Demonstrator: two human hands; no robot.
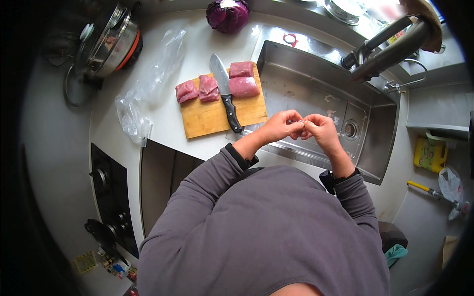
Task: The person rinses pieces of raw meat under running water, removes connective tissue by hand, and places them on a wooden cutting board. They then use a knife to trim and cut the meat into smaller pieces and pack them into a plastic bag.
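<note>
Over the stainless steel sink (pixel 296 85), my left hand (pixel 283 126) and my right hand (pixel 321 129) meet fingertip to fingertip. Both pinch a small pale scrap (pixel 302 123), mostly hidden by the fingers; what it is I cannot tell. To the left, a wooden cutting board (pixel 202 120) reaches the sink's edge. A broad kitchen knife (pixel 225 87) with a black handle lies across it. Two chunks of raw meat (pixel 209 88) sit left of the blade, and two more pieces of raw meat (pixel 244 87) sit right of it.
Pale scraps (pixel 331 113) lie in the sink near the drain (pixel 351 129). A faucet (pixel 389 51) overhangs its far right. Behind the board stands a red cabbage (pixel 227 15). A clear plastic bag (pixel 133 118) lies left of the board, near a glass-lidded pot (pixel 118 48) and a stove (pixel 111 196).
</note>
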